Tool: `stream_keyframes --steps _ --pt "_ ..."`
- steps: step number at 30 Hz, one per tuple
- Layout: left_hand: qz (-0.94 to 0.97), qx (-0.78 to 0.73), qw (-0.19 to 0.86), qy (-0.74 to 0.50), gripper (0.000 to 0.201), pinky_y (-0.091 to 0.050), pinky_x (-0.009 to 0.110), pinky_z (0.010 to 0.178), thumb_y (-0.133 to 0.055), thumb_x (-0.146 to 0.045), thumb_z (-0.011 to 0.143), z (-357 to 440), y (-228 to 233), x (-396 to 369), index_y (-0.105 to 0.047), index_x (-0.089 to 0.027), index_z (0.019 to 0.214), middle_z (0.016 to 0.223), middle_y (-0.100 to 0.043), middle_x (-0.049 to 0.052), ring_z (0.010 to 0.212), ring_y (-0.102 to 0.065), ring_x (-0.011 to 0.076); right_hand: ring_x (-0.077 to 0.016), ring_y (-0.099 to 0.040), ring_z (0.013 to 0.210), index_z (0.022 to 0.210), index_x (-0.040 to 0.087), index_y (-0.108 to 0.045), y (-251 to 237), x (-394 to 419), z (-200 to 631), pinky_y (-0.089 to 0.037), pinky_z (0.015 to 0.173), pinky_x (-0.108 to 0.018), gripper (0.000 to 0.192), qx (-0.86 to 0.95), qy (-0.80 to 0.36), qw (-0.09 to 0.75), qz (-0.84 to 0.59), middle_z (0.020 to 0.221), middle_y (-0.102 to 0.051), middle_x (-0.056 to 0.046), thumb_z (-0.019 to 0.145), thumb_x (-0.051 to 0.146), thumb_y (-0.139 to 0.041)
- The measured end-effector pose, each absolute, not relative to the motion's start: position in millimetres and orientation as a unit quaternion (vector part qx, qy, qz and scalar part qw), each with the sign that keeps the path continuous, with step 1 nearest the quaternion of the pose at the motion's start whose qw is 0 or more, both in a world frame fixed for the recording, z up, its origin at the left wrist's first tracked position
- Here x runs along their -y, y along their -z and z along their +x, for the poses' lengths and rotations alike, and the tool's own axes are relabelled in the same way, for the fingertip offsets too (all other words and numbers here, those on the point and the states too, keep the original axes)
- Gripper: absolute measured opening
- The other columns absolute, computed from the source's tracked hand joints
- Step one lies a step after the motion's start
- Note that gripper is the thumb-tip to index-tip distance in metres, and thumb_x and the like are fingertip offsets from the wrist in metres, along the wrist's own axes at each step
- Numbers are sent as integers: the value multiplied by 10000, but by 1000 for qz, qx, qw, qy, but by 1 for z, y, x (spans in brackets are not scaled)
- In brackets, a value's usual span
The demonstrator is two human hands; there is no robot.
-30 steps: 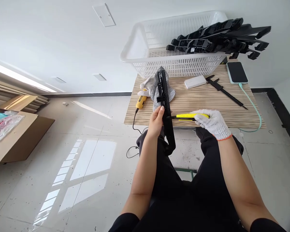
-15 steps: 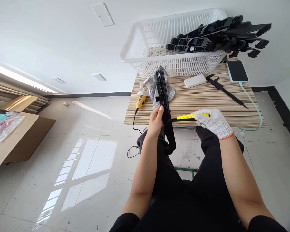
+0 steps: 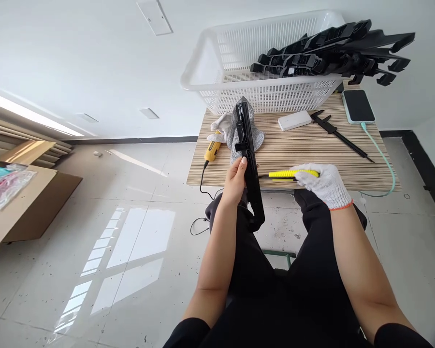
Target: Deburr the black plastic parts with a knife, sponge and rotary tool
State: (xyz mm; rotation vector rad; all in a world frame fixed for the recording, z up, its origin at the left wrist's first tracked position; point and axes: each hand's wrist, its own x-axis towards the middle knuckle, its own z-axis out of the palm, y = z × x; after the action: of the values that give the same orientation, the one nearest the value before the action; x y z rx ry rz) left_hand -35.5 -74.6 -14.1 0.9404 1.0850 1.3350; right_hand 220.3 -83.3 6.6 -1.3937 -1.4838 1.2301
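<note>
My left hand (image 3: pixel 235 180), bare, is closed round a long black plastic part (image 3: pixel 253 186), which stands tilted from my lap up over the table. Its upper end lies in front of a grey cloth (image 3: pixel 258 137). In a white knit glove with an orange cuff, my right hand (image 3: pixel 322 183) grips a yellow-and-black utility knife (image 3: pixel 284 174). The knife points left, its dark thin end at the part's right edge; whether they touch I cannot tell.
A white plastic basket (image 3: pixel 210 88) at the back holds several similar black parts (image 3: pixel 326 53). On the slatted table (image 3: pixel 290 147) lie a yellow corded tool (image 3: pixel 212 151), a white glove (image 3: pixel 223 124), a white box (image 3: pixel 295 121), a black caliper (image 3: pixel 342 137) and a cabled phone-like device (image 3: pixel 358 106). A cardboard box (image 3: pixel 39 208) stands left.
The knife's thin end has drawn back slightly to the right, from across the black part to its right edge. My left hand keeps its hold, and the view has shifted a little.
</note>
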Motion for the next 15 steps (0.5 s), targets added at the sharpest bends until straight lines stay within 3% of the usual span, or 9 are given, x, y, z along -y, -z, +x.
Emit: stream_keyframes --steps 2,5,8,12,15 --pt "397 -459 560 -564 424 -429 216 512 -662 -639 870 -35 14 75 -708 -220 916 776 -601 12 662 -550 113 -158 -608 603 961 263 -830 -6 83 221 -473 484 -288 338 564 -487 383 -546 763 -732 -40 782 547 -795" --pt "405 -456 556 -564 413 -464 226 556 -660 -628 878 -36 15 75 -713 -221 926 775 -603 11 685 -572 120 -163 -614 613 930 257 -836 -6 84 221 -481 493 -291 320 595 -502 332 -532 782 -745 -47 755 525 -827" --pt "401 -459 551 -570 419 -464 225 551 -668 -632 869 -36 16 74 -719 -224 953 760 -592 6 670 -566 116 -177 -644 655 955 281 -832 -5 84 219 -517 523 -303 335 564 -488 385 -543 855 -765 -49 760 552 -815" --pt "392 -470 557 -561 442 -434 220 503 -669 -641 863 -36 15 75 -723 -228 1009 785 -619 13 650 -562 113 -189 -651 667 967 312 -834 -4 84 219 -547 553 -329 317 601 -474 364 -532 894 -770 -44 770 559 -807" --pt "391 -468 555 -566 435 -451 224 521 -668 -633 869 -36 15 75 -724 -226 1011 773 -620 11 665 -581 119 -200 -660 681 976 301 -830 -4 84 221 -554 557 -334 341 581 -476 393 -531 867 -765 -47 770 571 -802"
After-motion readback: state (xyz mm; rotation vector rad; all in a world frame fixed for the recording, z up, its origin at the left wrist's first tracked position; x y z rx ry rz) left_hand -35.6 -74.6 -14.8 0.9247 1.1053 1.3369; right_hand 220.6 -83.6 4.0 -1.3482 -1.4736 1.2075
